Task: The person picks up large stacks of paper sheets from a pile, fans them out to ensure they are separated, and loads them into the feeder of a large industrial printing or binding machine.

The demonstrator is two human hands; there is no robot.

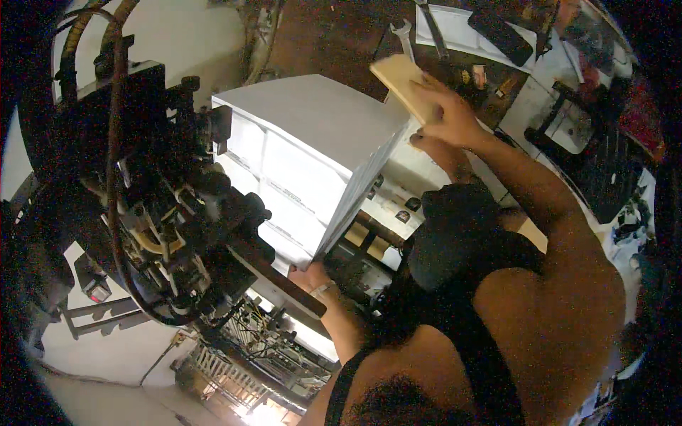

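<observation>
In front of me is a large white stack of sheets, with faint print on its brightly lit face and layered edges on its right. My left hand, with a band at the wrist, grips the stack's near lower corner; part of its fingers is hidden. My right hand is closed round a flat, pale yellow block, which looks wooden, at the far right corner of the stack. Whether the block touches the sheets, I cannot tell. Below my right forearm, another bare limb shows, partly covered by dark cloth.
A dark machine with hoses and levers stands close on the left, its bar reaching toward my left wrist. On the dark far surface lie an open-ended wrench, a long metal tool and a black flat object.
</observation>
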